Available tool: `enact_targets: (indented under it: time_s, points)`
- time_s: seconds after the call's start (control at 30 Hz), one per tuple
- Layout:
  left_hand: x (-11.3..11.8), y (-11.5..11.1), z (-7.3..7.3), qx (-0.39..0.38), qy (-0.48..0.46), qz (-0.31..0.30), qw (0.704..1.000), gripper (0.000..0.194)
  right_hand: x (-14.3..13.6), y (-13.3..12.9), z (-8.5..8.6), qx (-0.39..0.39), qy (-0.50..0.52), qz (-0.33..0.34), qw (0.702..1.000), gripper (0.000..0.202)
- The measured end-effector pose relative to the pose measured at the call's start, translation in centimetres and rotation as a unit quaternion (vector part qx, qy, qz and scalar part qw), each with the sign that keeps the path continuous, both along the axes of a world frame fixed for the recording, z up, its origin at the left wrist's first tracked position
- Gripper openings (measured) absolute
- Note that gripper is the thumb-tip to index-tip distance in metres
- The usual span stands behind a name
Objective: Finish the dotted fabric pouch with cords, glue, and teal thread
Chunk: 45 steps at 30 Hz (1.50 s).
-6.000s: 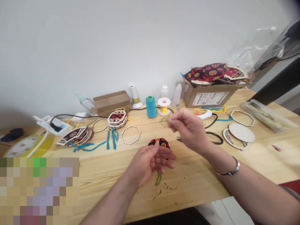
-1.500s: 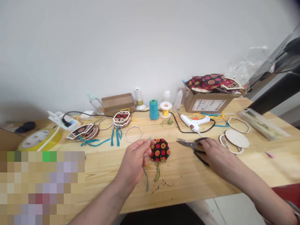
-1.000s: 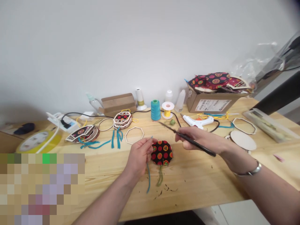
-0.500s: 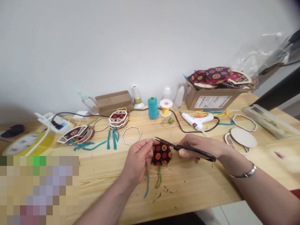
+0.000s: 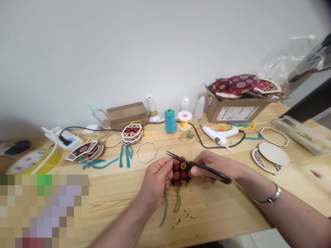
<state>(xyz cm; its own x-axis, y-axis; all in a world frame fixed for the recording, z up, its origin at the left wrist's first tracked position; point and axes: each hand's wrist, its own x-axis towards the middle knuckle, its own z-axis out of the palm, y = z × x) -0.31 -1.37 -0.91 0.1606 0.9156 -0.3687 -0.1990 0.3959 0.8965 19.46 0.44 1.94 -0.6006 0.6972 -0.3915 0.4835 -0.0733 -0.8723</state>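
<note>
In the middle of the head view my left hand (image 5: 156, 177) is closed, its thumb and finger pinching a blue cord (image 5: 164, 212). A tip of the cord shows above the fingers and its tail hangs below the hand. My right hand (image 5: 213, 165) grips black-handled scissors (image 5: 217, 174), their blades slightly apart and pointing left near the cord tip. Between the hands is a black fabric piece with red and orange flower motifs (image 5: 179, 176), partly behind the left fingers. A green cord loop (image 5: 177, 203) hangs from its lower edge.
Dark scraps (image 5: 186, 217) lie on the wooden table. Behind stand a teal thread cone (image 5: 170, 122), a yellow cord spool (image 5: 184, 124), a white glue gun (image 5: 219, 134) and a cardboard box (image 5: 236, 112). Stacked ornaments (image 5: 131, 134) and an octagonal frame (image 5: 137, 155) are left.
The scissors have moved left, bringing their blades across the cord tip by my left fingers. The whole view has shifted slightly.
</note>
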Motion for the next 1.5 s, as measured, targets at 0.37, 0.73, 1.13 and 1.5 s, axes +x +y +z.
enact_targets:
  time_s: [0.37, 0.73, 1.13, 1.5]
  points:
    - [-0.1, -0.1, -0.1, 0.002, 0.001, -0.004, 1.000, 0.027, -0.1, 0.1, -0.2, 0.017, -0.017, -0.008, 1.000, 0.053]
    - [-0.2, 0.0, -0.1, -0.005, -0.007, 0.005, 1.000, 0.028, 0.0, 0.3, -0.2, 0.068, -0.063, -0.048, 0.995, 0.050]
    - [-0.6, 0.4, -0.2, -0.013, -0.039, 0.046, 0.998, 0.027, 4.1, -0.3, 0.6, 0.279, -0.448, 0.000, 0.849, 0.024]
    - [-0.5, 0.2, -0.2, -0.011, -0.067, 0.020, 0.997, 0.035, 2.7, 0.3, 2.2, 0.310, -0.370, -0.099, 0.870, 0.028]
